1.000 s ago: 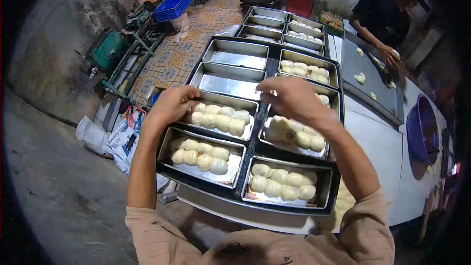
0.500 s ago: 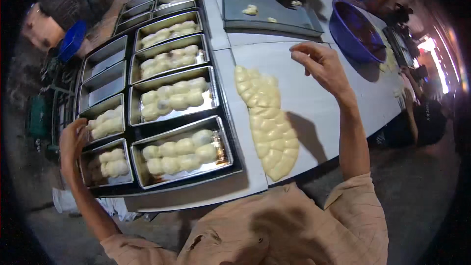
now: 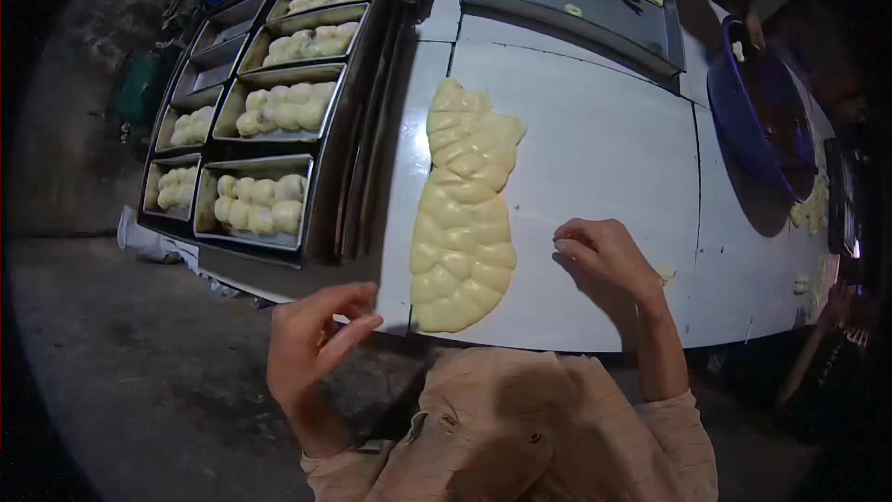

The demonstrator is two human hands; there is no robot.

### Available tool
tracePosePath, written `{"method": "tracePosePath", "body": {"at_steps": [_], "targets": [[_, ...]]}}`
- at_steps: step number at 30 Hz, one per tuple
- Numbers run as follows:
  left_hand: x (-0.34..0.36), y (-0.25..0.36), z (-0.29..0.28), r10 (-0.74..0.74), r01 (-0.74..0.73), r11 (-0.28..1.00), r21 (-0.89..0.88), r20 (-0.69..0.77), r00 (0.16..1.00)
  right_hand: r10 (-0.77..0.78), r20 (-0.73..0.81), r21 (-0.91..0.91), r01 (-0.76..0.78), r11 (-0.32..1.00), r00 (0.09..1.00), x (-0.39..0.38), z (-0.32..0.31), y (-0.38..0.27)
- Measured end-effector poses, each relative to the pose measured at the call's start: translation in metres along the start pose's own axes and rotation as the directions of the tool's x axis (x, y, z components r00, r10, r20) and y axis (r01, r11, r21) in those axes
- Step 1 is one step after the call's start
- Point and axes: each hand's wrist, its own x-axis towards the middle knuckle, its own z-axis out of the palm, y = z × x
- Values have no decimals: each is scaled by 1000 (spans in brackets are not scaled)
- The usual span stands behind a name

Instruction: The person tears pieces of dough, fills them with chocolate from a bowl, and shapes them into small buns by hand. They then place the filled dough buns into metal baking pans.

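Observation:
A long slab of pale yellow dough point(image 3: 462, 232), pressed into many rounded lumps, lies lengthwise on the white tabletop. Left of its near end, at the table's front edge, my left hand point(image 3: 321, 339) hovers with thumb and fingers apart and nothing between them. My right hand point(image 3: 609, 258) is to the right of the slab, above the tabletop and clear of the dough. Its fingers are bent, with a slight gap to the thumb, and it holds nothing that I can see. At the left, a loaf tin point(image 3: 302, 178) contains two rows of dough balls.
More joined loaf tins point(image 3: 186, 84) stand at the left, some filled with dough balls. A grey metal tray point(image 3: 595, 14) with dough scraps sits at the far side. A purple basin point(image 3: 729, 98) stands at the right, with another person's arm reaching over it.
My left hand has left the small tin and come right to the table's front edge. My right hand has come down nearer the table. The view has swung toward the right.

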Motion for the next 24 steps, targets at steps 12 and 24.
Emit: {"method": "tracePosePath", "body": {"at_steps": [12, 24], "targets": [[77, -4, 106, -102, 103, 994, 29, -26, 994, 61, 31, 171, -66, 983, 998, 60, -48, 0], [239, -64, 126, -46, 114, 986, 122, -461, 886, -434, 43, -230, 431, 872, 900, 243, -29, -52]]}}
